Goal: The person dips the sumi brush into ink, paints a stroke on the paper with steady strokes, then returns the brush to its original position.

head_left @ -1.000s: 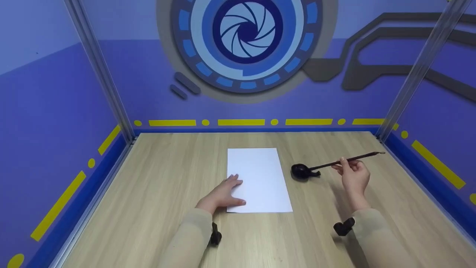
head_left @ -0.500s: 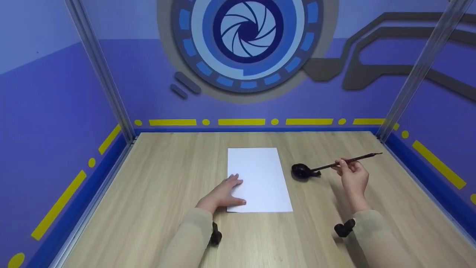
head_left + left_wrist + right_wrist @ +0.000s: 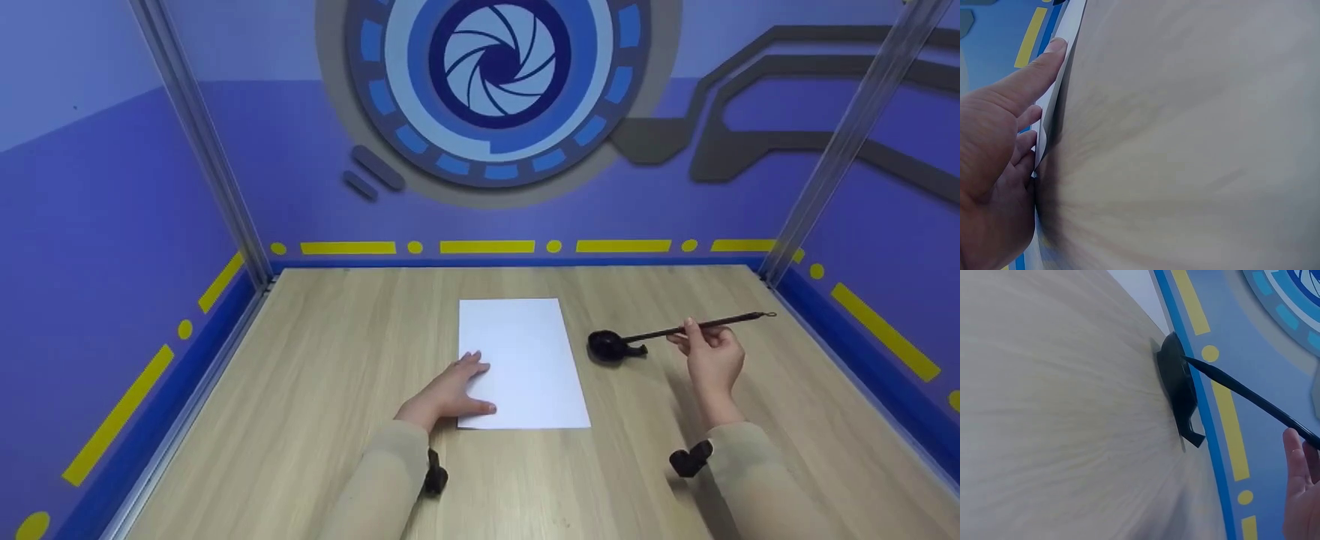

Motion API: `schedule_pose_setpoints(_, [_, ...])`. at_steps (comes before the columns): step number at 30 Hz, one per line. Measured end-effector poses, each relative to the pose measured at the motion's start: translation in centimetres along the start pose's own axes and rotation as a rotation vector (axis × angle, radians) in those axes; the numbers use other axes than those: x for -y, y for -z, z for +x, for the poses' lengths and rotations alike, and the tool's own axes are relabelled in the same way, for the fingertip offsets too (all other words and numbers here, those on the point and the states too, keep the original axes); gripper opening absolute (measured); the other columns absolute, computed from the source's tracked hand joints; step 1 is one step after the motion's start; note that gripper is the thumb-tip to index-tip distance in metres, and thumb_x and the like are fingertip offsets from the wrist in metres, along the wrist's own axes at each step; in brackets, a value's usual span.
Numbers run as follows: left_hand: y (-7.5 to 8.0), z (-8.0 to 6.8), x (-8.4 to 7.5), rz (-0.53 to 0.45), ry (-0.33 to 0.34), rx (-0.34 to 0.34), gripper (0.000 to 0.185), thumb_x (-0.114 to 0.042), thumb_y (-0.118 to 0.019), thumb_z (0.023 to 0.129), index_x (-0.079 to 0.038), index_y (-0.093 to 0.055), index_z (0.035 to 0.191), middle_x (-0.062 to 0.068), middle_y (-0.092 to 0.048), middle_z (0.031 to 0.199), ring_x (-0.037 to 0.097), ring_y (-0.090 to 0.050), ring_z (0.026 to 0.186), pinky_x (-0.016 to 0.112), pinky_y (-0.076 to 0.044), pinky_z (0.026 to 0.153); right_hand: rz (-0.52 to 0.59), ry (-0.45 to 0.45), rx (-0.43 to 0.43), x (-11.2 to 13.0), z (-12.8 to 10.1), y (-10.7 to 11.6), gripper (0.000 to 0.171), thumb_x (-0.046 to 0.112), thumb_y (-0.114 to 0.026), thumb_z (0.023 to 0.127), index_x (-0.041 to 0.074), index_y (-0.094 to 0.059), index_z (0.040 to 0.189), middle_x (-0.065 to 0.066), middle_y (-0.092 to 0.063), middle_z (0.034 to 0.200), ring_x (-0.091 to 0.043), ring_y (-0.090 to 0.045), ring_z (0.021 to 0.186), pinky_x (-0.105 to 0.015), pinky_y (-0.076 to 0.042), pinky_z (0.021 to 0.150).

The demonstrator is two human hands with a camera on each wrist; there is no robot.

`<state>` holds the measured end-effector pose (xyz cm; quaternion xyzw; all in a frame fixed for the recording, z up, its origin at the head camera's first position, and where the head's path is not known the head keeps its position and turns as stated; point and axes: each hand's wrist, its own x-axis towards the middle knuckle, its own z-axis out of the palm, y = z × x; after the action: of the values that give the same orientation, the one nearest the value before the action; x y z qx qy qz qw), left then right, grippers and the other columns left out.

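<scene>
A sheet of white paper (image 3: 529,352) lies on the wooden table. My left hand (image 3: 452,388) rests on its lower left edge, fingers and thumb spread; the left wrist view shows the thumb of this hand (image 3: 1002,135) along the paper, whose edge lifts slightly. To the right sits a small black ink dish (image 3: 607,348) with a short curved handle. My right hand (image 3: 712,361) pinches a dark writing brush (image 3: 731,321) with a loop at its end. Seen from the right wrist, the brush (image 3: 1247,392) has its tip at the rim of the ink dish (image 3: 1176,379); ink inside is hidden.
The pale wooden table (image 3: 337,337) is bounded by blue-purple walls (image 3: 247,165) with yellow dashes. Metal posts (image 3: 206,142) rise at the two back corners. A black wrist device (image 3: 690,459) sits at the right sleeve.
The brush's tail end shifts and dips slightly while its tip stays at the ink dish. My right hand moves only a little; my left hand and the paper keep their place.
</scene>
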<state>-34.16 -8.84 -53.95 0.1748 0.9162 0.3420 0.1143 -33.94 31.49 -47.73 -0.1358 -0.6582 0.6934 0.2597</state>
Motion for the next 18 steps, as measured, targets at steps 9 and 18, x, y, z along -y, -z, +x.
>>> schedule_pose_setpoints(9, [0.0, 0.1, -0.1, 0.008, 0.012, 0.004, 0.081, -0.038, -0.083, 0.087, -0.012, -0.047, 0.155, 0.006, -0.024, 0.172, 0.029, -0.015, 0.162, 0.05, -0.018, 0.132, -0.094, -0.05, -0.026, -2.3, 1.4, 0.5, 0.021, 0.023, -0.068, 0.1, 0.006, -0.056, 0.103, 0.013, -0.073, 0.073, -0.003, -0.075, 0.065, -0.014, -0.06, 0.064])
schedule_pose_setpoints(18, [0.0, 0.0, 0.0, 0.01, 0.01, 0.008, 0.081, -0.038, -0.083, 0.087, -0.011, -0.046, 0.155, 0.007, -0.024, 0.173, 0.03, -0.015, 0.162, 0.051, -0.018, 0.132, -0.03, -0.029, -0.059, -2.1, 1.8, 0.9, 0.019, 0.019, -0.069, 0.099, 0.005, -0.056, 0.099, 0.013, -0.072, 0.074, -0.003, -0.074, 0.062, -0.014, -0.06, 0.063])
